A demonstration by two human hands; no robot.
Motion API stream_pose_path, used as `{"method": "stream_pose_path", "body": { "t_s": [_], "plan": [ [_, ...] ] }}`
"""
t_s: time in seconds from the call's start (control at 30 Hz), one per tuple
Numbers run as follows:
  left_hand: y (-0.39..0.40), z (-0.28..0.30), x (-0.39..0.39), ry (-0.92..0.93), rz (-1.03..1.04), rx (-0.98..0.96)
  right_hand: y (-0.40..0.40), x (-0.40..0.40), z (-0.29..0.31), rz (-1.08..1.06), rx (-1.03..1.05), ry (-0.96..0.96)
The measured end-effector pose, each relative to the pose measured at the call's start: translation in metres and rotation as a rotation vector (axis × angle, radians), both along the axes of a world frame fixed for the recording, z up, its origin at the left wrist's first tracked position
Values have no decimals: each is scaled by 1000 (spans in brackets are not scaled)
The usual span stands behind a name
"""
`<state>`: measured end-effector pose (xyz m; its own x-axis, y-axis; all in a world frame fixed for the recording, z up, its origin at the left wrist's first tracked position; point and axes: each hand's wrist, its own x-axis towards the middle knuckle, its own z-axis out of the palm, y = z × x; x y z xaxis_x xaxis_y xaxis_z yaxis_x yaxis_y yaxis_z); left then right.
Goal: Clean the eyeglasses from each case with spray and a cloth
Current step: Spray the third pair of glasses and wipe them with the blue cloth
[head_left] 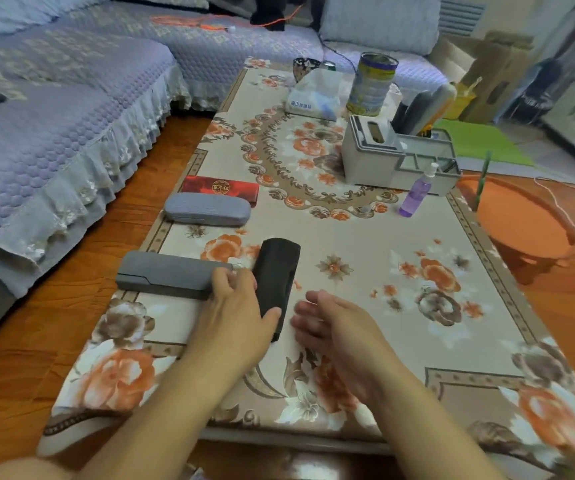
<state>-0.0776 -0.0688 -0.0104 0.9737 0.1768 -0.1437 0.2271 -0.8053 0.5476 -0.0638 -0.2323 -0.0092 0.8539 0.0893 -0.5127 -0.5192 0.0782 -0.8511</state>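
A black eyeglass case lies lengthwise on the floral tablecloth near the table's front. My left hand grips its near end, thumb on the right side and fingers on the left. My right hand hovers open just to the right of the case, fingers pointing left, touching nothing. A dark grey case lies shut at the left edge. A lighter grey case and a red case lie farther back. The purple spray bottle stands at the right. No cloth or eyeglasses show.
A grey organizer box with remotes, a tissue pack, a tin can and a cup stand at the table's far end. A purple-covered sofa runs along the left. An orange stool stands right of the table.
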Motion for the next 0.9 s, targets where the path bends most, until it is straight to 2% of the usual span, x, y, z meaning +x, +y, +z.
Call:
{"method": "stream_pose_path", "body": {
  "t_s": [0.3, 0.5, 0.57, 0.63, 0.7, 0.77, 0.9],
  "plan": [
    [-16, -6, 0, -79, -33, 88, 8, -9, 5, 234, -57, -52],
    [-18, -6, -1, -98, -50, 160, -3, -1, 5, 197, -77, -1],
    [-12, 3, 3, -53, 41, -86, -5, -1, 4, 210, -118, -25],
    [-3, 10, 7, 47, 196, -520, -7, -1, 4, 256, -223, -64],
    [5, 8, 9, 128, 327, -833, -12, 1, 2, 325, -527, -182],
    [6, 5, 7, 174, 344, -921, -17, 6, -5, 352, -867, -390],
    [6, -1, 5, 169, 313, -939, 2, 16, -12, 354, -1053, -733]
  ]
}}
